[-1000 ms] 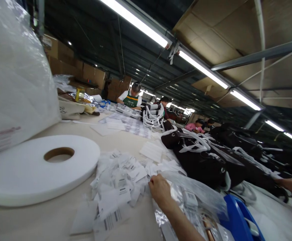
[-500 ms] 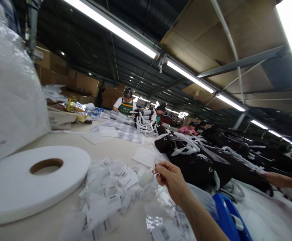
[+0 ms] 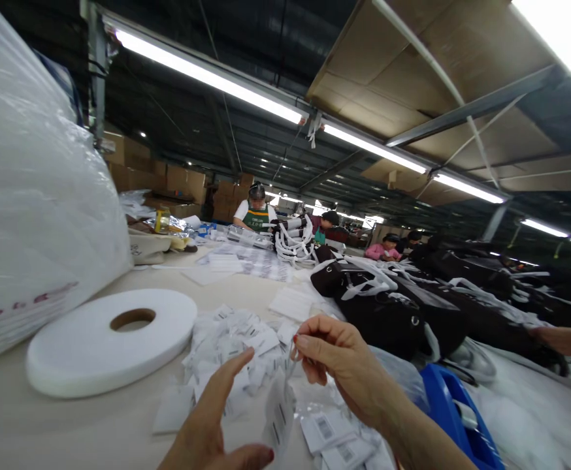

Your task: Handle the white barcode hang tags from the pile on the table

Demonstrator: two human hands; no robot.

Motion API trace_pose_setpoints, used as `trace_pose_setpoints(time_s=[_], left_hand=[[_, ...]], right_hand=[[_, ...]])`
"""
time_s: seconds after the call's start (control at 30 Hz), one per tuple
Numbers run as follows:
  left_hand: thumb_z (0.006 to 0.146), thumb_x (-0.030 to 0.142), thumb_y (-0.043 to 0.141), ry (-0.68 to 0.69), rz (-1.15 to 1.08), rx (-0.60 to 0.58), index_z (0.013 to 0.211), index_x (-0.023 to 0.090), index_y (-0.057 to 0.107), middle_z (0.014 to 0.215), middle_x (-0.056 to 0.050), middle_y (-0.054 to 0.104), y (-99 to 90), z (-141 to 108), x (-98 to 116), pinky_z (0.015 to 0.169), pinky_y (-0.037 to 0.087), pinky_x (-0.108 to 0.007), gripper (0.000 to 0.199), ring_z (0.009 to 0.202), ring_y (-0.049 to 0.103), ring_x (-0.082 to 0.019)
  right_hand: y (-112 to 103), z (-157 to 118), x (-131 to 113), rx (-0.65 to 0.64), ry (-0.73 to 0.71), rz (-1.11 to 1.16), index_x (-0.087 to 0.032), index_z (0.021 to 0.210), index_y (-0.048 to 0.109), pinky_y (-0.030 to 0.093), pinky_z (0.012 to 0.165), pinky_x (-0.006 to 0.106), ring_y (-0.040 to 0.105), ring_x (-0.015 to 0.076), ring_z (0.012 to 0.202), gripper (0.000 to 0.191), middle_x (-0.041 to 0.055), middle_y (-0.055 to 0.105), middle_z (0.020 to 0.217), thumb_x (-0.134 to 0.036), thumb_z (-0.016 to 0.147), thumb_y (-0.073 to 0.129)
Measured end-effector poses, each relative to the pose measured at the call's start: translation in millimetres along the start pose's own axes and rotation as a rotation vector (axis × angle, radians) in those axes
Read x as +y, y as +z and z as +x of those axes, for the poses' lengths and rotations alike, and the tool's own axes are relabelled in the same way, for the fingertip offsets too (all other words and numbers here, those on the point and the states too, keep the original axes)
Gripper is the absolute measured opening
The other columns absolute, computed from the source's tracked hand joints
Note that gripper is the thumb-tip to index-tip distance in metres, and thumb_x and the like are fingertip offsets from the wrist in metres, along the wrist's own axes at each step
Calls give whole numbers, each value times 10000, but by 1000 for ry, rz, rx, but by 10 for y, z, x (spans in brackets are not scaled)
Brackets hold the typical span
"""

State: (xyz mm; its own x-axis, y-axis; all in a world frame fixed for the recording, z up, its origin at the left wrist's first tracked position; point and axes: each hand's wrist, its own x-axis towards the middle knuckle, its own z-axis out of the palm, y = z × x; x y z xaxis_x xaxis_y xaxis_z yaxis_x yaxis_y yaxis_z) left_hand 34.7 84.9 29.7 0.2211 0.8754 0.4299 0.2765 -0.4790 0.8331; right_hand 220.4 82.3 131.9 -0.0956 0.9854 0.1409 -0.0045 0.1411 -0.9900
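I count two hands of my own: left hand (image 3: 212,431) and right hand (image 3: 337,362). One more hand (image 3: 562,339) from a co-worker at far right. One white tape roll (image 3: 112,339) on the worktop (image 3: 45,424). One big plastic sack (image 3: 31,196) at left. One blue bin (image 3: 455,414). Barcode tags (image 3: 246,339): one loose heap, too many to count; one tag (image 3: 278,414) hangs between my hands. Black bags (image 3: 388,313): a row, number unclear. Four people (image 3: 256,212) visible far back. Ceiling light strips (image 3: 207,75): at least five.
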Motion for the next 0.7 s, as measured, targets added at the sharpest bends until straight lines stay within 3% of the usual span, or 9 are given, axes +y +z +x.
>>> trace_pose_setpoints(time_s=[0.13, 0.2, 0.3, 0.4, 0.53, 0.7], left_hand=[[587, 239, 722, 86, 27, -67, 1319, 223, 313, 1349, -104, 442, 288, 71, 15, 1032, 304, -471, 839, 1246, 377, -304], [583, 257, 717, 145, 88, 19, 1309, 184, 298, 1328, -144, 446, 438, 55, 4, 1004, 334, -485, 842, 1224, 395, -321], [639, 264, 631, 175, 111, 245, 1275, 157, 304, 1169, -147, 540, 604, 19, 5, 919, 396, -471, 723, 1084, 508, -307], [688, 256, 559, 154, 58, 298, 1224, 199, 368, 1047, -91, 584, 655, -23, 35, 846, 427, -408, 572, 954, 564, -262], [700, 297, 590, 36, -170, 155, 1186, 243, 426, 988, -36, 615, 580, -87, 86, 813, 438, -323, 515, 890, 586, -227], [587, 354, 737, -162, -573, -233, 1234, 242, 438, 1116, -50, 582, 360, -45, 91, 820, 435, -317, 721, 1020, 539, -275]], right_hand=[[85, -85, -56, -5, -2, 7, -123, 631, 597, 288, 385, 170, 441, 37, 372, 153, -22, 594, 519, -262, 650, 658], [118, -116, -83, -6, 7, 14, -121, 633, 595, 294, 386, 172, 435, 37, 373, 156, -25, 580, 511, -263, 648, 656], [145, -155, -117, -12, 10, 15, -118, 645, 590, 296, 386, 173, 438, 40, 380, 161, -17, 586, 531, -264, 648, 655], [152, -182, -133, -22, -1, 34, -116, 647, 587, 299, 387, 173, 438, 41, 381, 161, -15, 585, 525, -264, 653, 650], [156, -206, -145, -30, -12, 37, -115, 642, 587, 282, 381, 164, 440, 34, 371, 154, -18, 582, 519, -258, 658, 642], [156, -249, -218, -16, 8, 31, -117, 627, 580, 278, 375, 160, 434, 31, 360, 153, -27, 566, 499, -255, 633, 646]])
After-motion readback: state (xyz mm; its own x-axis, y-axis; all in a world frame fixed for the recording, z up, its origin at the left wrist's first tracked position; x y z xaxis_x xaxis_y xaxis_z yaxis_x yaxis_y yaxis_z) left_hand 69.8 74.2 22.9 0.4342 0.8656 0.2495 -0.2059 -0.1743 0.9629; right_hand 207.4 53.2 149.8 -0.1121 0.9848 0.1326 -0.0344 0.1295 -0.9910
